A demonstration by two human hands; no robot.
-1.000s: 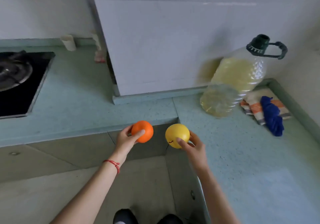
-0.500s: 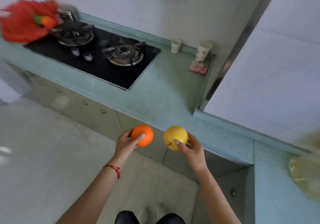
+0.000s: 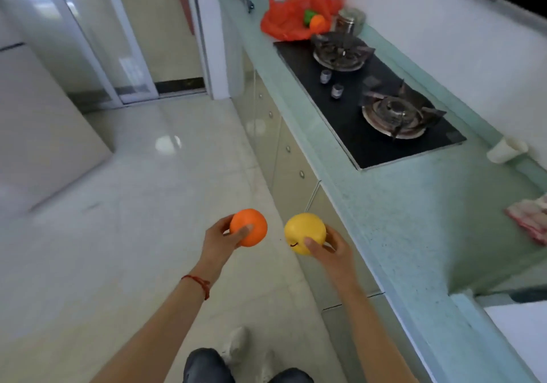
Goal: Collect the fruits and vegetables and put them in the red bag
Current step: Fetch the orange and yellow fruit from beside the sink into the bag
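My left hand (image 3: 217, 239) grips an orange (image 3: 249, 227) in front of me, above the floor. My right hand (image 3: 333, 248) holds a yellow round fruit (image 3: 305, 232) just to the right of it, beside the counter's front edge. The red bag (image 3: 291, 15) lies open on the green counter (image 3: 414, 234) at the far end, past the stove. A green item (image 3: 309, 15) and an orange item (image 3: 317, 24) show inside its mouth.
A black two-burner gas stove (image 3: 367, 98) is set in the counter between me and the bag. A metal canister (image 3: 350, 21) stands right of the bag. A white cup (image 3: 506, 150) and a cloth (image 3: 529, 220) sit nearer. Tiled floor (image 3: 133, 205) opens to my left.
The view has swung left from the oil bottle corner to along the counter. The red bag has come into view far ahead. Both hands keep the same grip on their fruits.
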